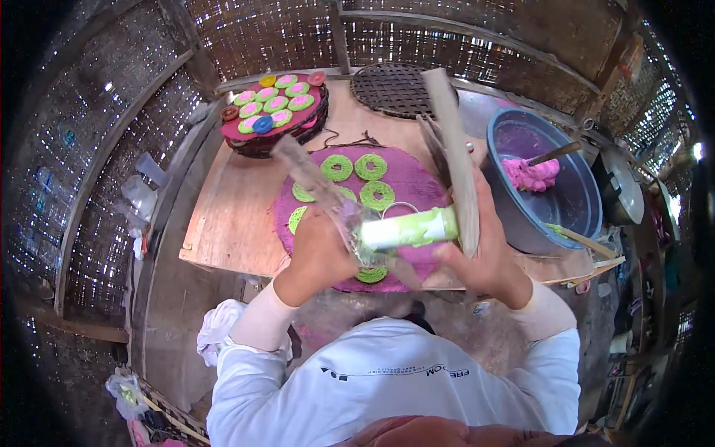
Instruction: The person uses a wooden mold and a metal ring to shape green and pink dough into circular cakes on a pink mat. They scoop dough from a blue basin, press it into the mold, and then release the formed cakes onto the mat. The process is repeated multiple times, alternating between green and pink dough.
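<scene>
My left hand (316,249) grips a clear plastic piping bag (350,220) whose loose top end trails up to the left. My right hand (484,257) holds a flat wooden stick (454,149) upright against the bag's green dough-filled part (406,229). Both hands hover over a round purple mat (410,182) on the wooden table (238,208). Several green lacy dough rings (371,166) lie on the mat; some are hidden under my hands.
A stack of mats topped with green, pink and other coloured rings (272,104) stands at the back left. A woven round tray (391,88) lies behind. A blue basin (566,201) with pink dough (530,175) and a spoon sits right. White cloth (216,328) lies below left.
</scene>
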A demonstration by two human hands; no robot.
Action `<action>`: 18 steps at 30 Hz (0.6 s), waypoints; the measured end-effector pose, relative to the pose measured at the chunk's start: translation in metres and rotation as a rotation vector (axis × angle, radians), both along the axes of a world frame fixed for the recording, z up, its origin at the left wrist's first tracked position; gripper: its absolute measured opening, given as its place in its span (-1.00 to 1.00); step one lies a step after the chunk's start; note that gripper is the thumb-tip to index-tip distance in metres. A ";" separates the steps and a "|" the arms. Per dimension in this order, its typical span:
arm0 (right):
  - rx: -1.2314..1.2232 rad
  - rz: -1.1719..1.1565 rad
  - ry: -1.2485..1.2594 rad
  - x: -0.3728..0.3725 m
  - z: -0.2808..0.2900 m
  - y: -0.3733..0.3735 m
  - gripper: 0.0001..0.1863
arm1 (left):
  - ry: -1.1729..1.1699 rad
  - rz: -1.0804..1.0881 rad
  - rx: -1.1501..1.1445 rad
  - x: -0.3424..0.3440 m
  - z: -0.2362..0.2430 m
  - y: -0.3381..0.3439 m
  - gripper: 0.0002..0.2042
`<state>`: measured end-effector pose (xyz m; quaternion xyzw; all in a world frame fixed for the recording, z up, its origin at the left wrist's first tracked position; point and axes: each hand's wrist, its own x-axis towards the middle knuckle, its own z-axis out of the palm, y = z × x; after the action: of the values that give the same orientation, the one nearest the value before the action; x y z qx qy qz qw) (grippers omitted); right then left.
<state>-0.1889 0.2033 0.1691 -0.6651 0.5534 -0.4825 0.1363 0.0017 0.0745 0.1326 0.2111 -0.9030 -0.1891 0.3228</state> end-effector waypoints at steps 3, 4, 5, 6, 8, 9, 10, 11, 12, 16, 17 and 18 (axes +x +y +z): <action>-0.003 0.097 0.241 0.006 0.009 -0.010 0.01 | -0.109 -0.063 0.027 0.006 -0.006 0.004 -0.63; 0.028 0.107 0.204 0.011 0.005 -0.011 0.01 | -0.134 -0.065 0.123 0.007 -0.010 0.010 -0.62; 0.045 0.132 0.211 0.015 -0.005 -0.013 0.00 | -0.160 -0.076 0.221 0.004 -0.015 0.015 -0.62; 0.062 0.158 0.217 0.019 -0.016 -0.015 -0.01 | -0.200 -0.070 0.340 -0.001 -0.013 0.022 -0.60; 0.119 0.196 0.203 0.025 -0.027 -0.014 -0.04 | -0.156 -0.036 0.369 -0.005 -0.035 0.029 -0.58; 0.142 0.215 0.164 0.026 -0.034 -0.015 -0.04 | -0.132 -0.018 0.380 -0.005 -0.046 0.031 -0.57; 0.167 0.233 0.124 0.024 -0.046 -0.018 -0.04 | -0.167 -0.001 0.430 -0.006 -0.053 0.032 -0.58; 0.195 0.248 0.083 0.023 -0.055 -0.020 -0.04 | -0.173 0.002 0.464 -0.006 -0.059 0.028 -0.58; 0.173 0.227 0.154 0.022 -0.061 -0.024 -0.03 | -0.180 0.004 0.498 -0.003 -0.065 0.023 -0.59; 0.632 0.532 -0.812 0.010 -0.113 -0.038 -0.13 | -0.131 0.117 0.438 0.008 -0.083 -0.008 -0.60; 0.766 0.650 -0.893 0.004 -0.117 -0.038 -0.22 | -0.099 0.148 0.419 0.008 -0.082 -0.014 -0.59; 0.902 0.768 -0.971 -0.002 -0.119 -0.038 -0.30 | 0.010 0.237 0.239 0.005 -0.078 -0.014 -0.61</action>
<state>-0.1911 0.1658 0.0499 -0.4041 0.3049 -0.3669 0.7805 0.0065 0.0602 0.0545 0.3522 -0.8412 -0.2569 0.3200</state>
